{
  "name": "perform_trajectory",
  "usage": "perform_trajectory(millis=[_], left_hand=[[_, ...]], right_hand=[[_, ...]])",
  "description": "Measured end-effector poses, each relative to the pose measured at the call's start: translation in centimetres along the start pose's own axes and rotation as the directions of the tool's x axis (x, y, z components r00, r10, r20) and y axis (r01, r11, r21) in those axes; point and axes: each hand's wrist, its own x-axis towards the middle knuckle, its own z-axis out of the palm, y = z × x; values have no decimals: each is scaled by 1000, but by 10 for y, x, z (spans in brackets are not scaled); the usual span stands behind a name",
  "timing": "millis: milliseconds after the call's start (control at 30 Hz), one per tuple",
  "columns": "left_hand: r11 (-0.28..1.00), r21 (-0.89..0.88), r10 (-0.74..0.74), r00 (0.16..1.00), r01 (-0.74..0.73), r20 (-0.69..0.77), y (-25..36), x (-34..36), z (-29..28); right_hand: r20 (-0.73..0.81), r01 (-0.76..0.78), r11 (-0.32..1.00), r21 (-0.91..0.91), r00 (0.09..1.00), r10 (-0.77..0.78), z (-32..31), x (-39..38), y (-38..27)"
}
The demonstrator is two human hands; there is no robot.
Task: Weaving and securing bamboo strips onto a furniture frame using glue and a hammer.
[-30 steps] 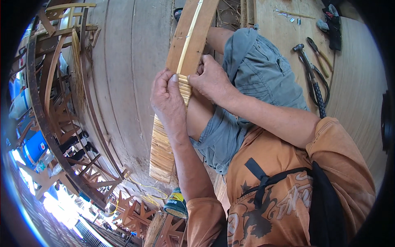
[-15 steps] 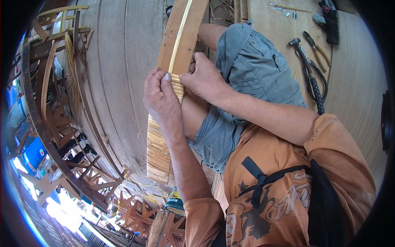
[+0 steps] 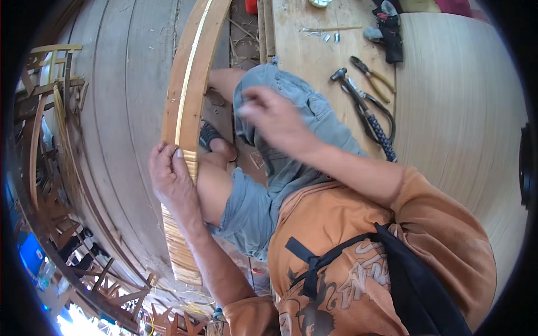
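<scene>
Plank floor (image 3: 129,84), curved board (image 3: 192,106), left grip (image 3: 172,176) where wrapping (image 3: 180,255) begins

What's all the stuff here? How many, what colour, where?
Curved wooden board: 1, brown, left
Narrow strip: 1, pale yellow, along board
Wrapped strips: many, yellowish, on board's lower part
Hammer with braided grip: 1, dark, right
Metal pliers: 1, yellowish handles, beside hammer
Tiny bits: several, silvery, top
Crumpled bundle: 1, blackish, upper right
Smooth panel: 1, pale, right
Wooden frames: several, brown, far left
Plank floor: 1, greyish, left
Shorts: 1, bluish, middle
Shirt: 1, orange, bottom
Left hand: 1, bare, on board
Right hand: 1, bare, over shorts
</scene>
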Motion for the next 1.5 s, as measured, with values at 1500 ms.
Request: perform_trajectory(millis=[1500], left_hand=[[994, 51, -95, 995, 96, -29, -8, -3, 0]], right_hand=[[587, -151, 936, -317, 745, 318, -32, -33, -61]])
